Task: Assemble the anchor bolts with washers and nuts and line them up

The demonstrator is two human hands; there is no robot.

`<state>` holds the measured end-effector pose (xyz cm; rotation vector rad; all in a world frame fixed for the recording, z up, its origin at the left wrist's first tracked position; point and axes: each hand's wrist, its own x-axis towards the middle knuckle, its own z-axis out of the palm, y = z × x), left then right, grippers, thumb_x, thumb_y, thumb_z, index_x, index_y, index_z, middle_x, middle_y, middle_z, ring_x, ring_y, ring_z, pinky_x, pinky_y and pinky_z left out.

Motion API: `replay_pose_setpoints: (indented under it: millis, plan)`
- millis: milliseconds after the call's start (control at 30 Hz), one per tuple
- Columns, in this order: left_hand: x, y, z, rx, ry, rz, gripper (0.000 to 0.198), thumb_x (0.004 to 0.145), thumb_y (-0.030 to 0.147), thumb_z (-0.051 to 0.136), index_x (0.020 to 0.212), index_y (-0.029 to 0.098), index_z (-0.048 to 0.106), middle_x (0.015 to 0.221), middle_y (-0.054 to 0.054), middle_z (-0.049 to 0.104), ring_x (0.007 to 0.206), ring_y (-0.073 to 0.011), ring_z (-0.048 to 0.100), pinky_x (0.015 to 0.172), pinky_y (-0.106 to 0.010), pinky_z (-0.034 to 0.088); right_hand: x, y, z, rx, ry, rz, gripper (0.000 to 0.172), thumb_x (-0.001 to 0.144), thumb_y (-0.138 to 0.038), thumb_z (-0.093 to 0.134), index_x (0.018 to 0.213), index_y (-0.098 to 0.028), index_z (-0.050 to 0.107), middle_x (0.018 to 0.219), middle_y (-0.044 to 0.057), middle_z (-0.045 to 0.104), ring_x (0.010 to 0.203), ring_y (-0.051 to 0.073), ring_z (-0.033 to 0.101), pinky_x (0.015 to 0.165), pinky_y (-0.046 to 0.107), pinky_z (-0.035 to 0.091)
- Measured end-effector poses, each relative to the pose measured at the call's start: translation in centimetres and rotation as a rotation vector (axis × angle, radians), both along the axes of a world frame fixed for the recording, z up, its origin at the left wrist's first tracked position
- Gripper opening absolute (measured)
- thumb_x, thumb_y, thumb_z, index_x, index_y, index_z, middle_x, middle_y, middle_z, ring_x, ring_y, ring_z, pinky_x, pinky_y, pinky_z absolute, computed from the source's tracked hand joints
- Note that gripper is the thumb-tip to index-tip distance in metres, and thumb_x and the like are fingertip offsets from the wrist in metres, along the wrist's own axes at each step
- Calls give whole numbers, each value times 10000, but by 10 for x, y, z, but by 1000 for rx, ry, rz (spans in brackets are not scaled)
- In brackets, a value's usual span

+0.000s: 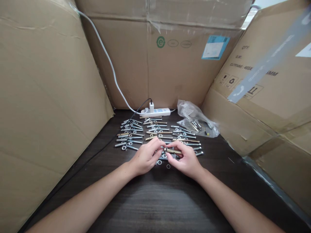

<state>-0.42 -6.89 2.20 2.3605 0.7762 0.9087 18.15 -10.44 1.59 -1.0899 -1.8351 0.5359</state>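
Note:
My right hand (186,159) holds a brass-coloured expansion bolt (174,151) lying roughly level, thumb below and fingers above and behind it. At the bolt's left end is a hex nut (165,149). The fingers of my left hand (145,157) are closed in a pinch at that nut; their exact contact is partly hidden. Just under both hands lie loose washers, among them a flat washer (159,162) and a thin ring (168,166). Beyond them, rows of silver and brass-coloured bolts (159,133) with nuts and washers cover the dark table (155,200).
A white power strip (159,112) with a plugged-in charger (151,106) sits at the back. A black cable (97,152) crosses the left side. Behind the bolts at right lies a clear plastic bag (194,118) with metal parts. Cardboard boxes (131,64) wall three sides.

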Motion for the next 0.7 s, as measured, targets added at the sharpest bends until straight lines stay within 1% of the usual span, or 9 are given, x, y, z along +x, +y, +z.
replay_pose_setpoints:
  millis: [267,467,567,667,700]
  plan:
    - [-1,2,2,32,53,-19,189,934,190,359,973,192,544,882,-31,525,788,-142,500,725,-248,392,0,0,0,-1,-15,-8,188,770,-233,614,953,-191,606,682,-16,577,542,100,527,485,193,447]
    - [-2,2,2,3,72,-24,212,945,211,346,982,186,554,869,-27,554,788,-139,513,718,-232,394,1,0,-1,-4,-20,-7,186,765,-224,613,947,-187,607,654,-25,554,527,94,511,476,186,433]
    - [-2,3,3,-15,93,-29,220,950,220,343,903,178,553,820,-13,557,742,-126,507,676,-216,382,0,-1,0,-10,-16,-1,192,762,-223,618,949,-181,607,653,-24,551,532,94,513,472,182,427]
    - [-2,2,4,-8,152,-15,261,954,236,344,766,172,515,719,10,522,659,-112,471,615,-212,352,0,-1,1,-8,-10,7,181,765,-220,617,941,-179,604,664,-21,563,534,92,518,477,180,429]
    - [-2,2,4,-4,167,-3,266,954,242,347,750,172,504,705,14,513,648,-110,463,607,-214,345,0,-1,1,-5,-7,7,175,766,-219,616,937,-179,603,666,-21,567,535,91,520,479,179,431]
